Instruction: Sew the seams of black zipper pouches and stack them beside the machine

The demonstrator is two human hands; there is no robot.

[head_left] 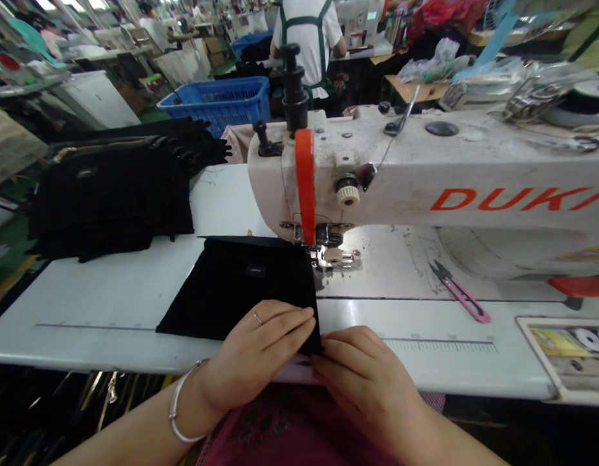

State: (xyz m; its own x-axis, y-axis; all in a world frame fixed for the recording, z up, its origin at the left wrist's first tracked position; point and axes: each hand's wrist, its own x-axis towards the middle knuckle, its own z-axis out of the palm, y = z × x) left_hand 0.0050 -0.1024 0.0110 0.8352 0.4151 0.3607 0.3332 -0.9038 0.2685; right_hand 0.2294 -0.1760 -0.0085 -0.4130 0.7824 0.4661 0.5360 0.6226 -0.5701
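Observation:
A black fabric piece [222, 294] with a small label lies on the white table, its right edge by the presser foot [334, 259] of the sewing machine [401, 175]. My left hand [263, 349], with a ring and a bracelet, rests on the fabric's lower right part, fingers together and pressing it. At the fabric's near right corner, my right hand [365, 375] has its fingers curled and closed on the edge. The thumb of my right hand is partly hidden.
Stacked black fabric pieces [115, 188] lie at the left. Pink thread snips [459, 291] are right of the needle area. Behind the machine are a blue basket [222, 100] and a person [306, 39] in a white shirt.

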